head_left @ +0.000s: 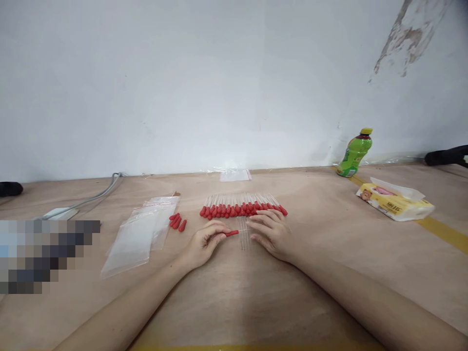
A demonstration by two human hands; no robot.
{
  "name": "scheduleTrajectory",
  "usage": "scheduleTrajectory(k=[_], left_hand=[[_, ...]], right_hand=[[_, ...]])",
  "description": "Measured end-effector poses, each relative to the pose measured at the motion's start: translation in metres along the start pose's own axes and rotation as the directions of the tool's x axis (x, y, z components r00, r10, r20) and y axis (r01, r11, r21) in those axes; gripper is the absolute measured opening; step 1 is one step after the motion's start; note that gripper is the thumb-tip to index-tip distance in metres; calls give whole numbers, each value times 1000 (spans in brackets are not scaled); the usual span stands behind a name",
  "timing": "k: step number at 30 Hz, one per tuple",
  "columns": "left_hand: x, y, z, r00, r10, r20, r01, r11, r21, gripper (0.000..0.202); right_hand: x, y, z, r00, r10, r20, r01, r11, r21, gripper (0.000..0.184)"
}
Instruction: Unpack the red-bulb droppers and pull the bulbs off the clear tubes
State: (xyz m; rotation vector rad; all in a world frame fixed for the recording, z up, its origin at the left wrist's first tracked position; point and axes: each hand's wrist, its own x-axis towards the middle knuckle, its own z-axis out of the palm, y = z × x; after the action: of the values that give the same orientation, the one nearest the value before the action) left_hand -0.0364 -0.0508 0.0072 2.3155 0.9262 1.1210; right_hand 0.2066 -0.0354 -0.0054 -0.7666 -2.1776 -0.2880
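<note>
My left hand (208, 242) pinches a red rubber dropper bulb (232, 233) between thumb and fingertips, its open end pointing right. Facing it, my right hand (272, 234) has its thumb and fingers closed around the end of a thin clear dropper tube (243, 230), which lies crosswise in line with the bulb. Whether tube and bulb touch is too fine to tell. Several loose clear tubes (244, 243) lie lengthwise on the table beneath. Just beyond my hands is a row of droppers with red bulbs (223, 210), their clear stems pointing toward the wall.
Several loose red bulbs (178, 222) lie left of my hands, beside a stack of clear plastic bags (133, 239). A green bottle (354, 155) and a yellow tissue pack (395, 201) stand at right. Near the wall are a flat bag (236, 175) and a grey cable (93, 196).
</note>
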Motion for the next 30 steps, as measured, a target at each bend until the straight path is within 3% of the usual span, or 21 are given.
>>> scheduleTrajectory(k=[4, 8, 14, 20, 26, 30], left_hand=[[-1, 7, -1, 998, 20, 62, -23, 998, 52, 21], [4, 13, 7, 995, 78, 69, -91, 973, 213, 36], [13, 4, 25, 962, 273, 21, -260, 887, 381, 17], [11, 4, 26, 954, 299, 18, -281, 872, 400, 16], [9, 5, 27, 956, 292, 33, -281, 873, 399, 20], [10, 8, 27, 949, 313, 37, -300, 859, 414, 20]], right_hand=[[1, -2, 2, 1000, -3, 22, 2, 998, 57, 10], [1, -4, 1, 999, 3, 33, -6, 996, 88, 10], [1, -8, -3, 997, 0, 74, -10, 992, 127, 12], [1, -9, 0, 994, -3, 110, -19, 980, 197, 20], [1, -10, 8, 994, -21, 111, -14, 950, 311, 17], [1, -13, 11, 998, -8, 56, -12, 939, 343, 16]])
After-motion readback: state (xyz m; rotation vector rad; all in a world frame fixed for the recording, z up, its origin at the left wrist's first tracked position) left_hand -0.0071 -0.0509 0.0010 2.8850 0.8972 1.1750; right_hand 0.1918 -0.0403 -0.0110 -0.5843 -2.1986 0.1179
